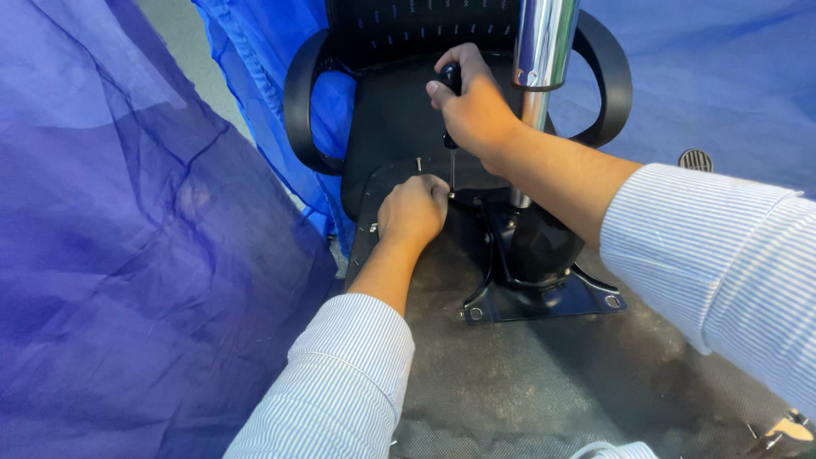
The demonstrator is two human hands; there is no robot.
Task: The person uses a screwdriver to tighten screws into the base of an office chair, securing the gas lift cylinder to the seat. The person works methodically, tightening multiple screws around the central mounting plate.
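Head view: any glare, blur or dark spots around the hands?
Head view: bright glare streaks on the chrome column; right hand on the screwdriver and left hand are sharp and evenly lit; the black plate and seat underside are dark with little detail; blue cloth in front is soft.

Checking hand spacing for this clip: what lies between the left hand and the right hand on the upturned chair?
In the head view, the thin metal shaft of the screwdriver runs from the right hand down beside the left hand; a loose screw stands nearby.
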